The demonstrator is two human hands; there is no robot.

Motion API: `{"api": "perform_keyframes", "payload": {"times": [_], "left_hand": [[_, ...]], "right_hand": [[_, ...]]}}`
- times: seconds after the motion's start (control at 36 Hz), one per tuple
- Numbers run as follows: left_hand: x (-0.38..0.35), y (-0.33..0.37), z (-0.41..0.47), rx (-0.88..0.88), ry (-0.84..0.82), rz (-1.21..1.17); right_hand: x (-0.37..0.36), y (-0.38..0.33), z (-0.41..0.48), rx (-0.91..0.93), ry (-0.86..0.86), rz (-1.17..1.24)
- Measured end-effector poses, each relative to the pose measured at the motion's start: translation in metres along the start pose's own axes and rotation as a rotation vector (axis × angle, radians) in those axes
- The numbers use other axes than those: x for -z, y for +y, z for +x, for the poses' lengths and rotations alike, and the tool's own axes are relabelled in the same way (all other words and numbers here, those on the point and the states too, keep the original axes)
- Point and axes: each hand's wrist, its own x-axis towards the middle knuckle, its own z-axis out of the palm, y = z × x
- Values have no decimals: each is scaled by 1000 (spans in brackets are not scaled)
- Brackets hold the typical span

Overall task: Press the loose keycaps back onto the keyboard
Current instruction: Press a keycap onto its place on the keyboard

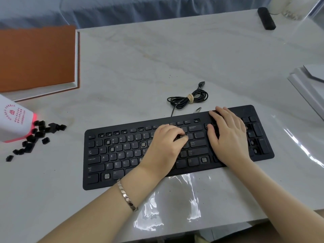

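A black keyboard lies on the marble table, with several sockets bare where keys are gone. My left hand is over the keyboard's middle, its fingers curled and pinching a black keycap just left of the Enter key. My right hand rests flat with straight fingers on the keyboard between the main block and the number pad. A heap of loose black keycaps lies on the table to the left of the keyboard.
A white paper cup with red print lies on its side beside the loose keycaps. An orange-covered box sits at back left. The keyboard's coiled cable lies behind it. A black bar is at back right, a white tray at right.
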Motion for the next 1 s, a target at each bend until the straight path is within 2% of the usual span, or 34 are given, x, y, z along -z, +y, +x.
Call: {"api": "perform_keyframes", "payload": {"times": [0.47, 0.81, 1.0], "left_hand": [[6, -2, 5, -58, -53, -2], [9, -2, 17, -80, -192, 79], [12, -5, 18, -139, -179, 74]], "right_hand": [[-1, 1, 0, 8, 2, 0], [-1, 1, -1, 1, -6, -6], [-1, 1, 1, 0, -14, -3]]}}
